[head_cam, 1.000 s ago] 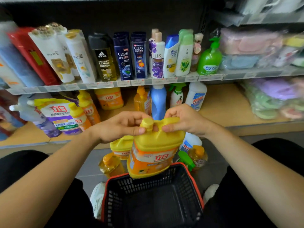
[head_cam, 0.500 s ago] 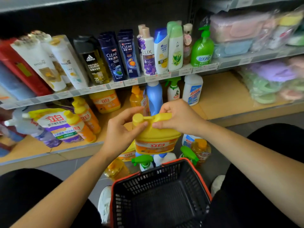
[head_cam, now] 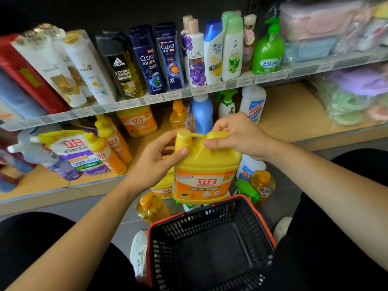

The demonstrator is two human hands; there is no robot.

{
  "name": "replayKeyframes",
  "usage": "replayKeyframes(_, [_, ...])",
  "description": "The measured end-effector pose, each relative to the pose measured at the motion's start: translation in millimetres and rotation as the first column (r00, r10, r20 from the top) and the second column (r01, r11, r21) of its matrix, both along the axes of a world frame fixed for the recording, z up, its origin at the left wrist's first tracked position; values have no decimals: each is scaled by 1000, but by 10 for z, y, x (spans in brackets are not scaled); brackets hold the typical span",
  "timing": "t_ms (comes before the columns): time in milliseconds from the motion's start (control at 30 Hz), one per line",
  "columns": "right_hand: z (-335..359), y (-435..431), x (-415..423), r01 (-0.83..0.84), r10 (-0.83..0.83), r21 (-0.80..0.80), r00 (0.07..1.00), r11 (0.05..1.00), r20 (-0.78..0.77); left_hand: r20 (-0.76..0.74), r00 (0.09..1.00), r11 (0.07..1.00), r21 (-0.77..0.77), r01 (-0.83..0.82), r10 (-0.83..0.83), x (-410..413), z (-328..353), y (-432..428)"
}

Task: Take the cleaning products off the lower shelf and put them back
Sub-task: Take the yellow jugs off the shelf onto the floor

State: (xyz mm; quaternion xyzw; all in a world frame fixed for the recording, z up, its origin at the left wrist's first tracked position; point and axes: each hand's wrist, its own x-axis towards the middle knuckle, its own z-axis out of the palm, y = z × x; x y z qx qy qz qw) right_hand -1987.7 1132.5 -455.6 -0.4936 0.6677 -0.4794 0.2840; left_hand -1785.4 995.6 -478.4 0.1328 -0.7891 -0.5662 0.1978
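While the black basket [head_cam: 210, 210] is sitting nearest, cut off below, the right grip [head_cam: 237, 135] is curling round the handle of the yellow detergent jug [head_cam: 201, 164] and the left grip [head_cam: 155, 158] is pinching beside its cap, just above the basket's far rim. The jug is half hiding the floor bottles [head_cam: 262, 183] in front of the lower shelf [head_cam: 294, 110].

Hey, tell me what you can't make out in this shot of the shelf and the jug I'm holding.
- Head view: handle of the yellow detergent jug, covered by the right hand.
- Head view: floor bottles behind the jug, mostly hidden by it and the basket.
- Head view: shelf price labels, too small and blurred to read.
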Motion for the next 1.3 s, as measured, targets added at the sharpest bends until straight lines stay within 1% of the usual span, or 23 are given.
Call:
replayKeyframes(67, [25,2,-37,31,-27,-38,995,999,97,20,1000,999,50,-14,13,37,-26,-47])
replayKeyframes(133, [60,4,-72,75,-63,-67,983,995,171,31,997,995,72,-66,64,76,-59,-89])
replayKeyframes(200, [86,9,-116,113,-90,-94,971,989,223,56,990,986,97,-133,128,100,-123,-135])
replayKeyframes(300, [113,21,-169,175,-127,-133,942,976,310,105,978,963,185,-195,178,111,-263,-207])
replayKeyframes(400, [113,17,-206,216,-145,-165,921,962,363,166,958,920,281,-275,236,78,-356,-291])
replayKeyframes(467, [95,5,-228,270,-177,-184,897,945,405,187,966,894,377,-240,180,48,-394,-331])
replayKeyframes(533, [75,3,-245,321,-206,-192,867,927,455,159,979,871,453,-189,130,23,-418,-351])
replayKeyframes(633, [52,0,-254,355,-192,-200,807,913,558,92,982,816,545,-190,167,-24,-429,-379])
replayKeyframes(733, [32,-14,-267,334,-126,-200,743,921,658,96,986,772,614,-165,134,-68,-414,-348])
replayKeyframes(833, [25,-54,-283,309,-84,-204,714,929,695,48,986,704,696,-146,158,-108,-394,-310])
replayKeyframes(900, [-2,-79,-309,314,-93,-195,709,929,700,4,982,663,737,-132,191,-129,-387,-298])
replayKeyframes(967, [-68,-108,-330,335,-137,-174,728,926,672,7,976,652,743,-152,219,-127,-416,-296])
replayKeyframes(1067, [-189,-158,-342,389,-262,-132,798,912,542,-25,963,676,716,-171,270,-125,-424,-291])
replayKeyframes(1100, [-230,-173,-342,402,-292,-121,812,908,505,-47,951,689,700,-186,305,-124,-404,-291])
replayKeyframes(1200, [-335,-195,-338,403,-335,-50,818,914,467,-97,895,723,630,-285,436,-107,-291,-307])
replayKeyframes(1233, [-359,-192,-330,395,-350,-12,828,919,438,-102,873,741,580,-337,477,-98,-252,-319])
replayKeyframes(1267, [-379,-191,-318,399,-373,25,831,917,413,-106,847,768,492,-411,521,-88,-211,-333])
replayKeyframes(1300, [-391,-193,-305,425,-409,52,820,904,400,-117,816,794,345,-501,566,-77,-173,-345])
